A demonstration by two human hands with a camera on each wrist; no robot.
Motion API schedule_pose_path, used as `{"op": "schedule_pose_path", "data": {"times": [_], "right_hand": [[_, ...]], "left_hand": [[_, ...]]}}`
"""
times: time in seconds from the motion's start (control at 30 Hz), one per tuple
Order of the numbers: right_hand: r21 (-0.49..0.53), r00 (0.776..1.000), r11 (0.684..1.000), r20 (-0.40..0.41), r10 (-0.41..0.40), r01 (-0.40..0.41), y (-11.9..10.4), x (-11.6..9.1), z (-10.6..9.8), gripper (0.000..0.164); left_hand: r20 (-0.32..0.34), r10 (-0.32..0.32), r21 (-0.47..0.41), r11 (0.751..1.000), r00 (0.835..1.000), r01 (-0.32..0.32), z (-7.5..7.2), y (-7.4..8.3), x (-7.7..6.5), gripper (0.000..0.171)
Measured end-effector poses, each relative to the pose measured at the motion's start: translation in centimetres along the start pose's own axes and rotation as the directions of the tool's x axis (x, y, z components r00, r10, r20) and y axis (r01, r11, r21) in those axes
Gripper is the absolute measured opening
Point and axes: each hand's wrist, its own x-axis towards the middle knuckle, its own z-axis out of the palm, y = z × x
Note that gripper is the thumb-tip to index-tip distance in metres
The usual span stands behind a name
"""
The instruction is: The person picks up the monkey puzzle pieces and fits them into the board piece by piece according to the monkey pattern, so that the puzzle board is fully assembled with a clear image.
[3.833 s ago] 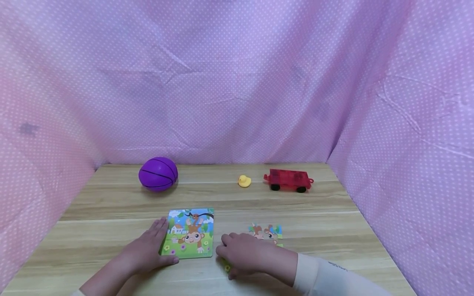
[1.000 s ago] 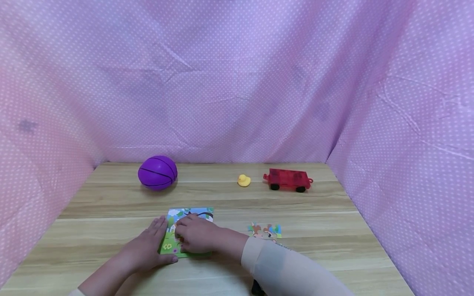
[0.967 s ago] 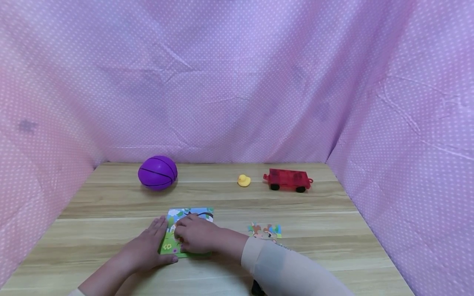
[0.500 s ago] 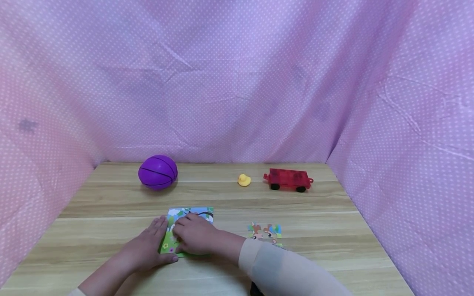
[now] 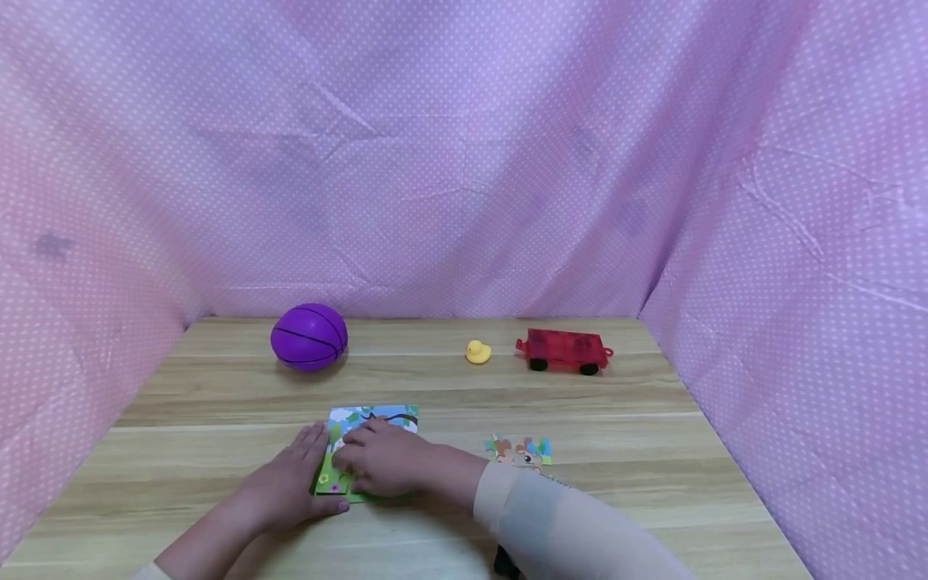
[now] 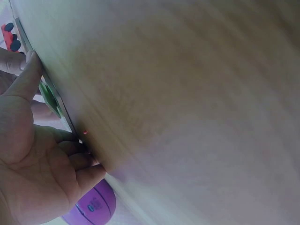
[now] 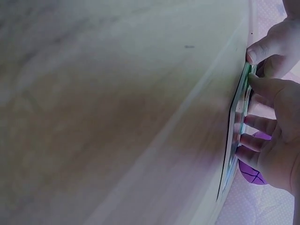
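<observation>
A square monkey picture puzzle board (image 5: 351, 416) lies flat on the table, its middle covered by my right hand (image 5: 384, 461). At the board's lower left corner, that hand pinches a green puzzle piece (image 5: 332, 483) with flowers on it. The left wrist view shows the green piece (image 6: 49, 99) tilted over the board. In the right wrist view, the right thumb and fingertips stand along the board (image 7: 230, 126). My left hand (image 5: 286, 483) rests on the table with fingers extended along the board's left edge and the thumb at its near corner.
Several loose puzzle pieces (image 5: 518, 453) lie right of the board, partly behind the right sleeve (image 5: 532, 503). Along the back of the table sit a purple ball (image 5: 309, 337), a yellow toy duck (image 5: 478, 352) and a red wheeled toy wagon (image 5: 565, 350). Pink dotted cloth (image 5: 464, 161) surrounds the table.
From the loose pieces, my right hand has come left onto the board with a green piece. Over the last second, hand and piece shift slightly at the lower left corner. My left hand stays put.
</observation>
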Motion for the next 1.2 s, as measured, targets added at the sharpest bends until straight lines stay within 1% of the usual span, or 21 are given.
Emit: {"op": "schedule_pose_path", "data": {"times": [0.13, 0.23, 0.33, 0.47, 0.53, 0.73, 0.87, 1.03, 1.2], "right_hand": [[-0.072, 0.998, 0.996, 0.020, -0.056, 0.058, 0.0, -0.4, 0.0, 0.046], [-0.100, 0.996, 0.992, 0.043, -0.072, 0.076, -0.1, -0.5, -0.1, 0.048], [-0.119, 0.994, 0.991, 0.094, -0.047, 0.058, -0.3, -0.6, -0.4, 0.058], [-0.162, 0.987, 0.986, 0.158, -0.003, 0.029, -0.6, -0.6, -0.7, 0.070], [-0.164, 0.985, 0.986, 0.174, 0.002, 0.027, -0.7, -0.6, -0.7, 0.071], [-0.105, 0.983, 0.994, 0.183, -0.019, 0.039, -0.2, -0.8, -0.7, 0.080], [-0.131, 0.982, 0.989, 0.182, -0.040, 0.065, -0.1, -1.0, -0.7, 0.081], [-0.148, 0.980, 0.987, 0.199, -0.029, 0.059, -0.1, -1.1, -0.8, 0.079], [-0.152, 0.981, 0.986, 0.192, -0.041, 0.071, -0.1, -1.3, -0.6, 0.081]], "left_hand": [[-0.023, 0.024, 0.016, 1.000, 0.999, -0.023, 0.0, 0.0, 0.0, 0.119], [-0.031, 0.031, 0.028, 0.999, 0.999, -0.030, 0.0, 0.1, 0.0, 0.118], [-0.023, 0.021, 0.027, 0.999, 1.000, -0.020, -0.1, 0.1, 0.0, 0.117], [-0.020, 0.030, 0.032, 0.999, 0.999, -0.029, -0.1, 0.1, 0.1, 0.118], [-0.019, 0.034, 0.031, 0.999, 0.999, -0.033, -0.2, 0.2, 0.0, 0.118], [0.002, 0.023, 0.016, 1.000, 1.000, -0.023, -0.4, 0.3, 0.0, 0.120], [0.010, 0.013, 0.013, 1.000, 1.000, -0.013, -0.3, 0.3, 0.0, 0.119], [0.008, 0.006, 0.009, 1.000, 1.000, -0.006, -0.2, 0.1, 0.0, 0.118], [0.007, 0.007, 0.001, 1.000, 1.000, -0.007, -0.1, 0.0, 0.0, 0.119]]}}
